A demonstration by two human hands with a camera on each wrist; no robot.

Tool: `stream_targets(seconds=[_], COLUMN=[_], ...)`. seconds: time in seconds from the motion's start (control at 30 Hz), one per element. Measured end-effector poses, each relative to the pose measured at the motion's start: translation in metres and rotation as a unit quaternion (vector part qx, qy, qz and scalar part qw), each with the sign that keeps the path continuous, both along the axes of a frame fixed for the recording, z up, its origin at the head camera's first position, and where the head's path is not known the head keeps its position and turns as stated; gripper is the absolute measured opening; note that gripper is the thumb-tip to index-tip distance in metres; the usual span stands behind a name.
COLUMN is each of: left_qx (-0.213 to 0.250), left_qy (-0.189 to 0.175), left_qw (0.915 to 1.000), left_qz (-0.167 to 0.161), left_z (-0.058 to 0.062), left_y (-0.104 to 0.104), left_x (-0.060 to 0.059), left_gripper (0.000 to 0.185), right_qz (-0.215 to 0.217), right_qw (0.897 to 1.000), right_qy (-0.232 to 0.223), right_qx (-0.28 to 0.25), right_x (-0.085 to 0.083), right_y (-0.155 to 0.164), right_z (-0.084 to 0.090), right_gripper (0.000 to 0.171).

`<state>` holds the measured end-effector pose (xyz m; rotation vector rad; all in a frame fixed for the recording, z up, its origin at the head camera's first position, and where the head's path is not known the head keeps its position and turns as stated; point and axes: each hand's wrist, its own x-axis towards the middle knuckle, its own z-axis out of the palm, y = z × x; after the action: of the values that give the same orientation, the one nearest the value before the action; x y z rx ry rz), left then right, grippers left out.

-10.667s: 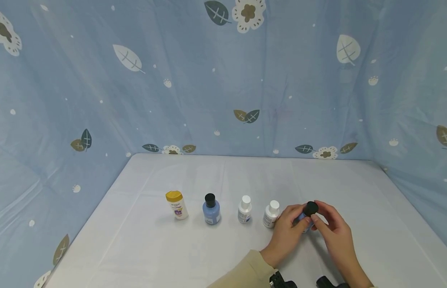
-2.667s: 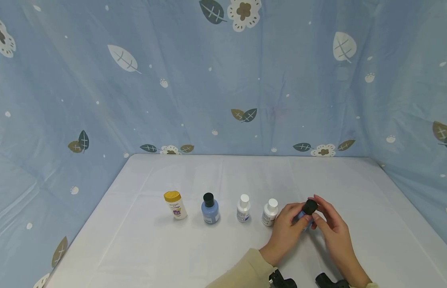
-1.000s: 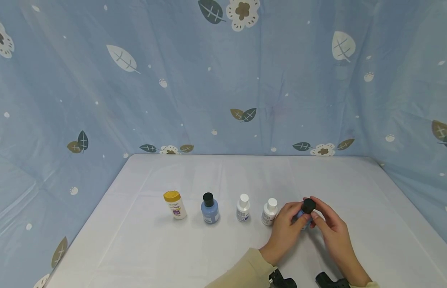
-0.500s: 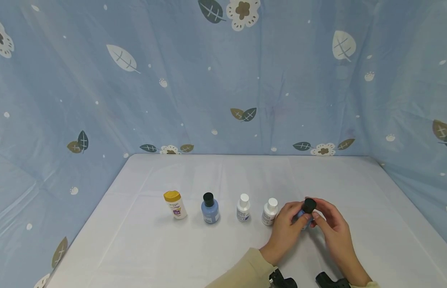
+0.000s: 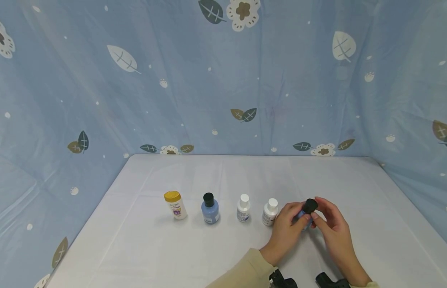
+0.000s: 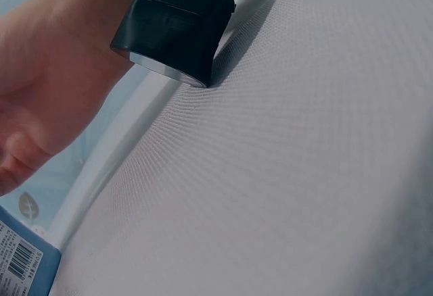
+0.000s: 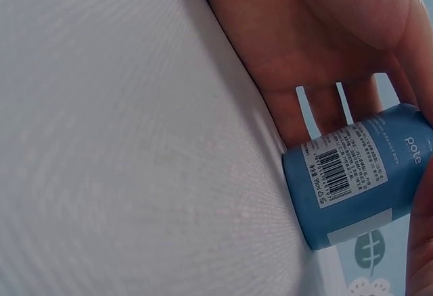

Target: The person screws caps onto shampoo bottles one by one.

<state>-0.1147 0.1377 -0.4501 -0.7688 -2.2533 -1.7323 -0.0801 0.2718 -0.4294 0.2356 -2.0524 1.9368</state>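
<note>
We hold a small blue bottle [image 5: 302, 218] between both hands, and it stands on the white table [image 5: 194, 248]. Our left hand [image 5: 286, 234] curls around the body of the bottle. Our right hand [image 5: 333, 232] pinches its black cap [image 5: 309, 206] with thumb and fingers. In the right wrist view we see the barcode label of the bottle, and its base touches the cloth. To the left of our left hand four more bottles stand in a row: a white bottle [image 5: 270, 213] just beside it, a second white bottle [image 5: 243, 208], a blue bottle with black cap [image 5: 210, 209] and a yellow-capped bottle [image 5: 175, 205] farthest away.
</note>
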Motion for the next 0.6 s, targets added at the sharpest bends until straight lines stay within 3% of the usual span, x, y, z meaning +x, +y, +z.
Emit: stream_targets(seconds=[0.4, 0.6], left_qx=[-0.004, -0.001], left_qy=[0.004, -0.004], left_qw=[1.0, 1.0], left_qz=[-0.001, -0.003], left_z=[0.0, 0.0002], left_y=[-0.0008, -0.0004], left_x=[0.0003, 0.0001], left_gripper=[0.035, 0.033], right_qz=[-0.01, -0.012], right_qw=[0.999, 1.0], right_qy=[-0.03, -0.009], right_qx=[0.025, 0.022], right_x=[0.0008, -0.0001], right_y=[-0.0013, -0.0014], right_z=[0.0008, 0.0005], right_gripper=[0.043, 0.043])
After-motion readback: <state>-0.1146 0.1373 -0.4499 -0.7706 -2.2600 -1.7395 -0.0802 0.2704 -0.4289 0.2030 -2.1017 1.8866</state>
